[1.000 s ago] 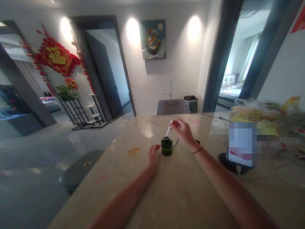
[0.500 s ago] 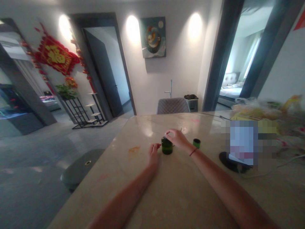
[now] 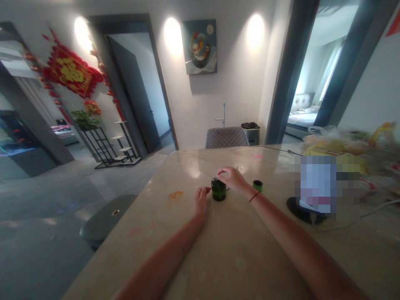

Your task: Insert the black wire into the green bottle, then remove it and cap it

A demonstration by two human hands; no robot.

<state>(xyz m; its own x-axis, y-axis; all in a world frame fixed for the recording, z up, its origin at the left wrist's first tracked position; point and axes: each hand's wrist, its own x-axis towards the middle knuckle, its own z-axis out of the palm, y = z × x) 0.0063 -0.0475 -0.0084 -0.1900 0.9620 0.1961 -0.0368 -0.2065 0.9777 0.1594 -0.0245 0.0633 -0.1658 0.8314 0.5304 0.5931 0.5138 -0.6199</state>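
Observation:
A dark green glass bottle (image 3: pixel 219 191) stands upright on the table. Beside its left side rests my left hand (image 3: pixel 201 199), fingers curled together and fingertips at the glass; whether they hold anything is hidden. My right hand (image 3: pixel 229 177) is over the bottle's mouth, thumb and fingers pinched together. What the pinch holds is too small to make out, and the hand covers the bottle's top. Thin dark sticks (image 3: pixel 237 168) show just behind the right hand. A short green cylinder with a dark top (image 3: pixel 258 185) stands right of my right wrist.
The pale stone table (image 3: pixel 218 258) carries an orange stain left of my hands. To the right are a blurred-out screen (image 3: pixel 318 183) on a round black base (image 3: pixel 300 210), a cable and a heap of plastic bags (image 3: pixel 337 141). A quilted chair (image 3: pixel 227 138) faces me; a stool (image 3: pixel 108 221) is left.
The view has shifted slightly. Both hands keep nearly the same place at the bottle, the right one still pinched at its mouth.

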